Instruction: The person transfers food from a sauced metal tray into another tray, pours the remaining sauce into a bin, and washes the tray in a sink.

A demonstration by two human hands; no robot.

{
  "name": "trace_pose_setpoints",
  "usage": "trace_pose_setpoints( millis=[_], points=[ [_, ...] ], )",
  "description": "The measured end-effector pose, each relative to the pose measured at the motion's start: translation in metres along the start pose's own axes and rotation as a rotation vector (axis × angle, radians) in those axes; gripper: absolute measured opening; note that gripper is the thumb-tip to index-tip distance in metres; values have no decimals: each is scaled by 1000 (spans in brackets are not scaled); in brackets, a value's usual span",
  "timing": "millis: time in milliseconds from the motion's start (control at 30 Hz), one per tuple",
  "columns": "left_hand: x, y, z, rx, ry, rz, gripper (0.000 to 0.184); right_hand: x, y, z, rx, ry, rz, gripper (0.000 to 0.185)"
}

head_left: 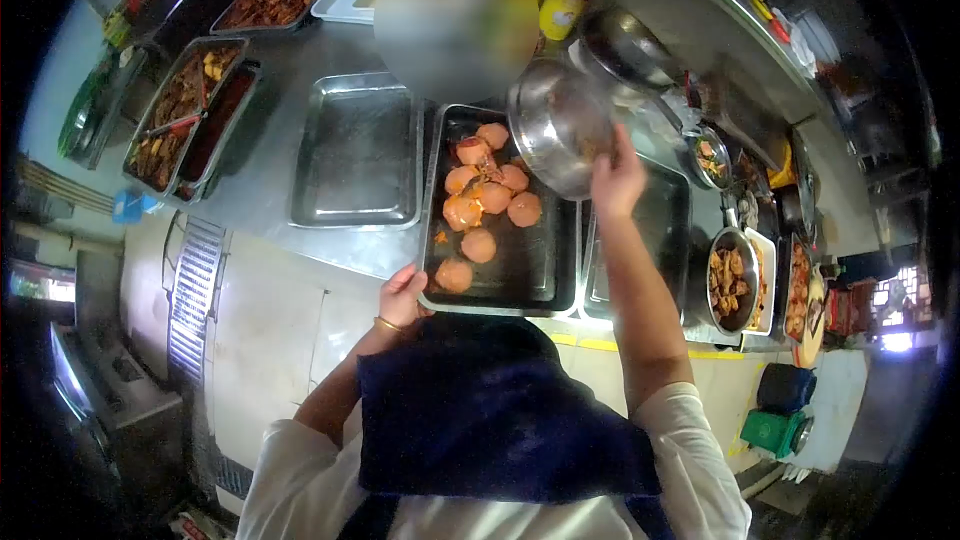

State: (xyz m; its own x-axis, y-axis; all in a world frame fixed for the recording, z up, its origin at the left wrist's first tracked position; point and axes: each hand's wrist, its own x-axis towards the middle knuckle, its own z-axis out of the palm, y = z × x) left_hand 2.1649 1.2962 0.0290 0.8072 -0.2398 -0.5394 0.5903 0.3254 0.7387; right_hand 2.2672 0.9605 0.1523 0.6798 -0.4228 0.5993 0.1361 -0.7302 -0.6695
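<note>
Several round orange-pink food pieces [490, 198] lie in a dark rectangular metal tray [545, 285], mostly along its left and middle. My left hand [403, 298] grips the tray's near left corner, with its fingers closed round the rim. In my right hand [618, 180] is a shiny round metal bowl [560, 130], held by its edge and tilted above the tray's far right part. Small orange bits lie among the pieces. A blurred round patch hides what is beyond the tray.
A bare metal tray [355, 155] stands to the left, and another tray [650, 240] to the right. Trays of dark cooked food [180, 115] line the far left. A pan of browned pieces [730, 285] and a small pan [710, 160] sit at the right.
</note>
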Motion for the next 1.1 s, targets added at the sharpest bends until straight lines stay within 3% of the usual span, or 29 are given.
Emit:
trace_pose_setpoints(
  millis=[33, 100, 133, 233, 300, 433, 500, 533, 567, 633, 700, 733, 833, 900, 1000, 1100],
  points=[
    [-2, 3, 2, 16, 13, -17, 23, 3, 20, -3, 160, 84, 74, 48],
    [4, -4, -7, -3, -44, -23, 30, 0, 39, -23, 172, 95, 464, 45],
    [-3, 4, 0, -16, -26, -28, 28, -8, 61, -27, 274, 122, 456, 39],
    [-1, 5, -1, 38, -1, -6, 28, -37, 77, -50, 603, 247, 835, 30],
    [2, 3, -4, 125, 11, 7, 29, -52, 87, -62, 647, 212, 962, 25],
    [-20, 31, 28, 814, 291, 920, 37, -80, 106, -55, 956, 273, 1334, 25],
    [-14, 43, 43, 824, 121, 1005, 40, -91, 84, -58, 1227, 123, 1487, 23],
    [-9, 51, 57, 694, -58, 813, 45, -108, 91, -52, 1357, 48, 1501, 30],
    [-2, 57, 74, 563, -227, 613, 50, -108, 53, -41, 1288, 150, 1473, 30],
    [5, 66, 121, 267, -312, 603, 62, -123, 21, -23, 1269, 188, 1401, 26],
    [37, 48, 138, -108, -302, 175, 73, -118, -43, -27, 986, -47, 1145, 33],
    [21, 80, 159, -190, -211, 89, 68, -114, -65, -34, 1002, -115, 1104, 36],
    [87, 98, 145, -264, -278, -39, 53, -117, -86, -55, 957, -306, 891, 52],
    [120, 136, 154, -237, -186, -97, 46, -137, -50, -68, 753, -423, 697, 43],
    [169, 178, 170, -156, -299, -46, 43, -174, -9, -102, 700, -344, 893, 30],
    [251, 193, 182, -163, -192, -29, 37, -192, -15, -145, 628, -148, 1065, 25]
  ],
)
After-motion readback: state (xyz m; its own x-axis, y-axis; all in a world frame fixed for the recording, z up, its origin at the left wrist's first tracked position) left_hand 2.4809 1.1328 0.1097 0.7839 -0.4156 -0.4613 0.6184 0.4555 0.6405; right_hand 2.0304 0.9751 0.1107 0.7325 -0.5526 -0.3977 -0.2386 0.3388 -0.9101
